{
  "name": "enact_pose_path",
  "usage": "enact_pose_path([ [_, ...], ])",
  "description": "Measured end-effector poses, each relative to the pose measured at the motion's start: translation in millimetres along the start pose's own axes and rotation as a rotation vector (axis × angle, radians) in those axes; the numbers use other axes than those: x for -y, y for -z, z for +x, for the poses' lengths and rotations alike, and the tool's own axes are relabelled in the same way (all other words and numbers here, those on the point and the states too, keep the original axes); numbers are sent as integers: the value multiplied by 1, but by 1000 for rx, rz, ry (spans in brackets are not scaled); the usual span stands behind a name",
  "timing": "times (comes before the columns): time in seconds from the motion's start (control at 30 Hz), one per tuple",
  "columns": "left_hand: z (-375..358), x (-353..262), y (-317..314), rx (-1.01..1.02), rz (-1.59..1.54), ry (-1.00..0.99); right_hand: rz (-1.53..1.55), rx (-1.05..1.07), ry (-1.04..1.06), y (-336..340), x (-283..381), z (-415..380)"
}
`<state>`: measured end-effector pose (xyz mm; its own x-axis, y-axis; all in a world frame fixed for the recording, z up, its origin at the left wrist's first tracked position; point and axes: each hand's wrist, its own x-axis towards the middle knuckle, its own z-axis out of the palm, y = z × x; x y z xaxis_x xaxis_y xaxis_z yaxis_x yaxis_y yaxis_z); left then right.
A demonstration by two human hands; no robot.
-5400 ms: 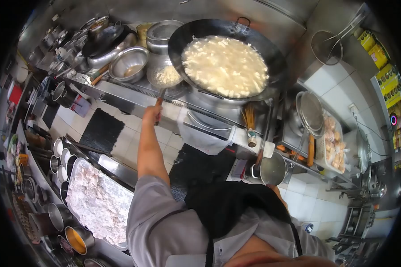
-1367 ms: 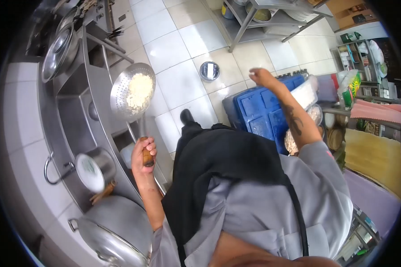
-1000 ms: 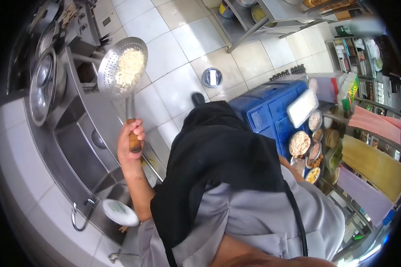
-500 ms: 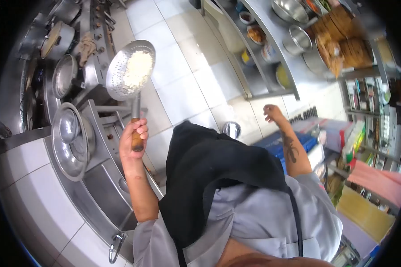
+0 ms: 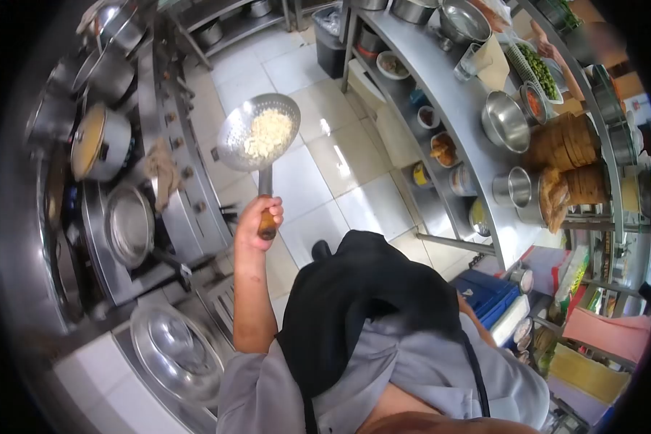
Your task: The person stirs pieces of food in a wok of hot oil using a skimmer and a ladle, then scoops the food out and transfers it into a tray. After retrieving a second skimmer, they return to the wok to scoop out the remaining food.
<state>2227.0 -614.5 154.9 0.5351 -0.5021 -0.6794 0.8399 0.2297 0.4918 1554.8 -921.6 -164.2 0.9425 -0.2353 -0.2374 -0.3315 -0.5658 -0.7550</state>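
Observation:
Wrapped round the wooden handle of a perforated skimmer, my left hand [image 5: 257, 223] is closed. The skimmer [image 5: 233, 137] is a wide steel bowl with small holes, held out in front of me above the tiled floor. A heap of pale, finely chopped food [image 5: 269, 134] lies in it. My right forearm [image 5: 474, 315] shows only in part beside the black apron [image 5: 369, 289], and the apron hides the right hand.
On the left, a stove [image 5: 177, 137] carries a large pot [image 5: 101, 142] and a round strainer [image 5: 129, 226]. Steel bowls [image 5: 173, 343] sit by the sink. To the right, a steel counter [image 5: 448, 94] holds a mixing bowl [image 5: 506, 121]. Another person's arm [image 5: 557, 58] reaches in beyond it.
The view has moved forward, bringing more of the stove and counter into sight. My left hand still carries the loaded skimmer. My right hand has dropped from view behind the apron.

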Motion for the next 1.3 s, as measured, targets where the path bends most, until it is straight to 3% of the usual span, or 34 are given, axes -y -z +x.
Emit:
enact_pose_path([
  [0.03, 21, -17, 0, 16, -20, 50, -70, 102, -177, -9, 0, -9],
  [0.07, 37, -29, -9, 13, -61, 57, 49, 202, -529, -3, 31, 3],
  [0.1, 59, -43, -15, 40, -95, 99, 116, 237, -746, 0, 52, 17],
  [0.17, 107, -68, -24, 87, -172, 188, 166, 230, -833, -1, 71, 58],
  [0.23, 135, -76, -49, 55, -180, 182, 196, 211, -845, 4, 67, 104],
  [0.37, 195, -123, -82, 50, -167, 230, 242, 64, -662, 18, 59, 224],
  [0.53, 286, -196, -130, 46, 5, 152, 676, -226, -775, 156, 134, 455],
  [0.67, 376, -270, -169, 98, 155, 123, 748, -407, -788, 194, 152, 543],
  [0.77, 444, -326, -217, 114, 273, 42, 609, -401, -831, 170, 144, 553],
  [0.87, 515, -387, -267, 162, 438, 14, 100, -204, -866, 145, 175, 546],
  [1.03, 609, -442, -342, 212, 707, -124, 234, -195, -976, 102, 233, 570],
  [1.07, 629, -444, -351, 180, 796, -148, 287, -222, -1004, 96, 244, 577],
  [1.17, 695, -425, -357, 147, 1303, -628, 392, -298, -1057, 85, 281, 601],
  [1.27, 784, -374, -318, 148, 1290, -701, 446, -359, -1075, 75, 313, 621],
  [1.3, 794, -366, -320, 157, 1264, -458, 459, -383, -1070, 71, 323, 627],
])
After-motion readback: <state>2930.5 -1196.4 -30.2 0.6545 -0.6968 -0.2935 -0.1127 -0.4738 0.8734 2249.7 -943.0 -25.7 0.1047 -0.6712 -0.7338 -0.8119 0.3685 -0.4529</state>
